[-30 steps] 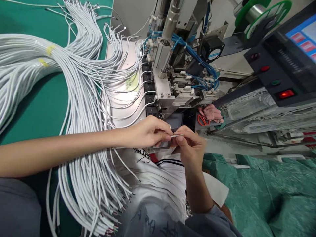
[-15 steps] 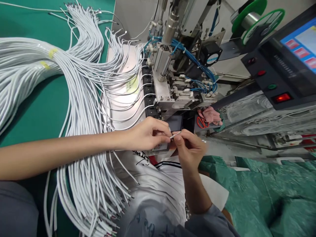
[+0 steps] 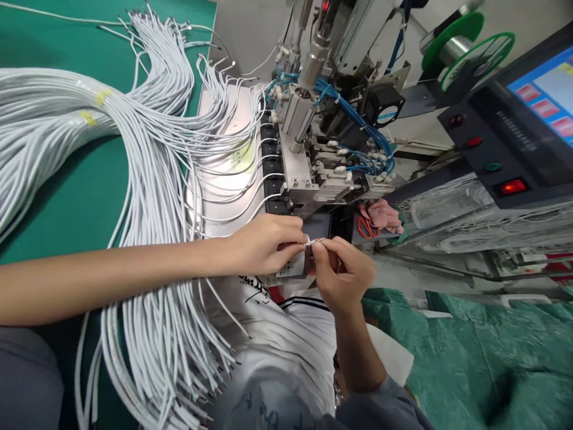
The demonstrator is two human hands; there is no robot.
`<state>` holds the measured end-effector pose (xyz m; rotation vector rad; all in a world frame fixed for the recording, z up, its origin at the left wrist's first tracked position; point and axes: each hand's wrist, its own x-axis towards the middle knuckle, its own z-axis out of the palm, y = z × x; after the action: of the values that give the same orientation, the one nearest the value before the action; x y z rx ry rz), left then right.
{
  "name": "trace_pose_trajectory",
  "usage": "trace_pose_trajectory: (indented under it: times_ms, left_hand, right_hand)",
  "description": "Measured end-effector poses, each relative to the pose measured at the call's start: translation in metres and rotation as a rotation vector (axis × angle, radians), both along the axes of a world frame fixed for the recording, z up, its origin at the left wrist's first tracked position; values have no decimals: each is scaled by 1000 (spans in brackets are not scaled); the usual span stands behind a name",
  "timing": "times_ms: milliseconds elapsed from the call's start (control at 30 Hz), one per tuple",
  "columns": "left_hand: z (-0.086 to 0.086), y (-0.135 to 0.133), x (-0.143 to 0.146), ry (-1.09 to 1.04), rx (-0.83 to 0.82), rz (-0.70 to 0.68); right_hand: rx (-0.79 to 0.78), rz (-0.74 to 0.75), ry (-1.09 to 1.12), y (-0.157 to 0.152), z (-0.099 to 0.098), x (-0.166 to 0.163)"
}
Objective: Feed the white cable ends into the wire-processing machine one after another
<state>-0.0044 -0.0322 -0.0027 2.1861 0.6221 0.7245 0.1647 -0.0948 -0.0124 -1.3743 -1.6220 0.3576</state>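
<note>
The cable point(image 3: 315, 241) sits between the two hands, in front of the machine point(image 3: 293, 164), and only a short piece near its end can be seen; the rest is lost behind the fingers and the left wrist. The left hand point(image 3: 268, 245) pinches its white part between thumb and forefinger, the other fingers curled and partly out of sight. The right hand point(image 3: 344, 269) pinches the thin wires at the end, thumb against forefinger; its palm is hidden, and the wires are too small to count, though a reddish tint shows. The cable's long axis runs roughly left to right across the view, rising slightly to the right, its wire end pointing to the right hand. The left forearm covers part of the white bundle point(image 3: 152, 203), which lies over the green tabletop point(image 3: 45, 36) and is cut off at the left edge. The machine's upper part leaves the top of the frame, and the screen point(image 3: 548, 98) is cut off on the right. Orange-red scissors point(image 3: 367, 227) lie against a pink cloth point(image 3: 382, 216), their blades not visible.
</note>
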Motion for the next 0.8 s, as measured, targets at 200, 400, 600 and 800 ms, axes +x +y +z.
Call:
trace_pose_trajectory:
  times_ms: [200, 400, 600, 800]
  left_hand:
    - [-4, 0, 1, 80, 112, 42]
    - [0, 7, 3, 150, 32, 0]
    - [-9, 29, 0, 579, 203, 73]
    - [-11, 32, 2, 630, 167, 50]
  right_hand:
    - [-9, 59, 135, 11, -8, 2]
    - [-53, -45, 260, 16, -24, -4]
    - [-453, 114, 458, 47, -57, 17]
    - [-557, 248, 683, 58, -69, 10]
